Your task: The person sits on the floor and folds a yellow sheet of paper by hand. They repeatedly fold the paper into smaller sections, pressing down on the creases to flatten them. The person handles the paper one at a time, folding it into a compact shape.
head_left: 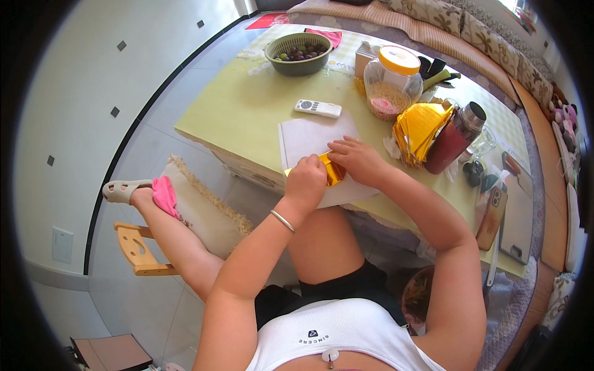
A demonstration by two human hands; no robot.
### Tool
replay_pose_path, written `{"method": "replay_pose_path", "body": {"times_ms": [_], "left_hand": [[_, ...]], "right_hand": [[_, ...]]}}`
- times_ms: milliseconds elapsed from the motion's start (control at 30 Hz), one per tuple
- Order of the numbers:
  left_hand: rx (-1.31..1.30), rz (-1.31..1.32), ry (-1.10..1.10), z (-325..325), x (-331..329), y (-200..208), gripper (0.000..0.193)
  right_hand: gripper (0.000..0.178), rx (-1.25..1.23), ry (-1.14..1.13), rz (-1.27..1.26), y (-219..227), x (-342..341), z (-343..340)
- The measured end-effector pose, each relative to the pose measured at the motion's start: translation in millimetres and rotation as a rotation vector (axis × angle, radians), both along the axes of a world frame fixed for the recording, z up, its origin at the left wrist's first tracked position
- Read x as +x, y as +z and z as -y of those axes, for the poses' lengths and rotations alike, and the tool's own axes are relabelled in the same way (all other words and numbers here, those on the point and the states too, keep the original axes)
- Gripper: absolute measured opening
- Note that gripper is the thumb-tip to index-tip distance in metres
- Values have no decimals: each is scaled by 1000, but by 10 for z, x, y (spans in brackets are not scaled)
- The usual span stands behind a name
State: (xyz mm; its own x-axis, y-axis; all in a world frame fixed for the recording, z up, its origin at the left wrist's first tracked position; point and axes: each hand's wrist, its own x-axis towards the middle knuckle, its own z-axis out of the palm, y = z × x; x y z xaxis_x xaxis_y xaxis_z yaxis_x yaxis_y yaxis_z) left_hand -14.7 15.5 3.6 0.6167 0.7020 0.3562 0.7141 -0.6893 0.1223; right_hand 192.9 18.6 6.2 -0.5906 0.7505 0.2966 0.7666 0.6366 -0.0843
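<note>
A small piece of gold foil paper (335,172), partly folded, is between my hands at the near edge of the table. My left hand (307,178) is closed in a pinch on its left side, fingers curled. My right hand (357,159) grips its right side, with the fingertips bent over the top and the thumb close to the foil. Fingers cover much of its shape. Beneath both hands lies a white sheet (300,137). To the right stands a fanned stack of gold foil papers (416,131).
Beyond the sheet lies a white remote control (318,108); farther back is a green colander (297,64) of dark round fruit. A yellow-lidded jar (391,83), a dark red thermos (450,141) and a phone (490,217) occupy the table's right. A wooden stool (139,250) is at left.
</note>
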Motion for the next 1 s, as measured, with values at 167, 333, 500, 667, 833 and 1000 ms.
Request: {"method": "replay_pose_path", "body": {"times_ms": [167,333,500,667,833,1000], "left_hand": [[189,78,-42,11,-16,-192,27],[137,100,10,104,-26,-277,36],[80,135,-21,148,-68,-261,38],[-11,97,-101,198,-175,-265,51],[-35,20,-161,223,-234,-170,73],[-4,-6,-193,219,-257,-160,84]], "right_hand": [[44,-109,-116,-162,-299,141,3],[43,-175,-141,-290,-266,132,54],[56,-229,-126,-368,-182,143,91],[68,-219,-101,-311,-180,182,102],[77,-242,-104,-264,-120,185,129],[85,-267,-117,-183,-52,197,171]]}}
